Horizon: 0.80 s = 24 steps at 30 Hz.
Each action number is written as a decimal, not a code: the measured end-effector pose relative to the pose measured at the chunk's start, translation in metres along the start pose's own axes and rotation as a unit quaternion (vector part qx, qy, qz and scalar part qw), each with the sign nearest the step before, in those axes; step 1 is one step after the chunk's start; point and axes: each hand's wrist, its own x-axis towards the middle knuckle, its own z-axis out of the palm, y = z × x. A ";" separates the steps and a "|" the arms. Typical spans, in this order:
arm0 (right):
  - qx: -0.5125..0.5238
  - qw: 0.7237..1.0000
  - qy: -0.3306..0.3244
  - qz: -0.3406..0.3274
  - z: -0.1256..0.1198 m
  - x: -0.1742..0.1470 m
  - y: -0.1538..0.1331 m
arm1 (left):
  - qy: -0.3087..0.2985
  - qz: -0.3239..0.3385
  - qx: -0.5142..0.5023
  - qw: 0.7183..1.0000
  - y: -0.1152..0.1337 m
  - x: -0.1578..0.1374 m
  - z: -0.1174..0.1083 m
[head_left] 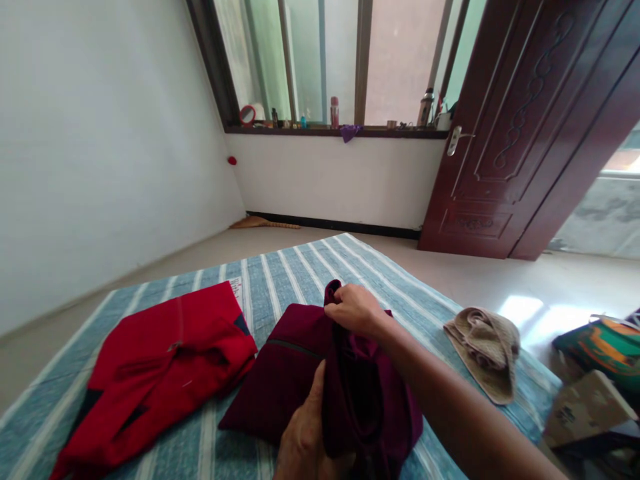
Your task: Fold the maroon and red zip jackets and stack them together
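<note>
A maroon jacket (300,337) lies partly folded on the striped bed cover, a thin grey zip line across its flat side. At its far edge, my right hand (357,308) pinches a rolled bit of the cloth between thumb and fingers. Closer to me, my left hand (305,430) grips the raised fold, thumb on the near face; its other fingers are partly hidden by cloth. Between and beside the hands, the fabric bunches up into a dark open fold. Left of it rests a red jacket (170,353) with dark blue patches, loosely folded.
The blue-and-white striped bed cover (295,267) carries a crumpled beige cloth (483,340) on the right. Past the bed's right edge stand a cardboard box (587,407) and a green-orange bag (605,347). A dark red door (505,133) and a cluttered window sill (300,130) lie beyond.
</note>
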 end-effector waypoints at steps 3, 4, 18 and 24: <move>0.019 0.999 -0.028 0.004 -0.001 0.016 -0.007 | 0.013 -0.051 -0.093 0.994 0.001 0.004 -0.016; 0.025 0.999 -0.038 0.008 -0.001 0.021 -0.008 | 0.025 -0.066 -0.115 0.991 0.003 0.006 -0.022; 0.044 0.995 -0.084 0.028 0.013 0.060 -0.023 | 0.020 -0.244 -0.389 0.888 0.027 0.030 -0.078; 0.037 0.994 -0.102 0.018 0.014 0.069 -0.032 | 0.024 -0.165 -0.194 0.967 0.042 0.057 -0.110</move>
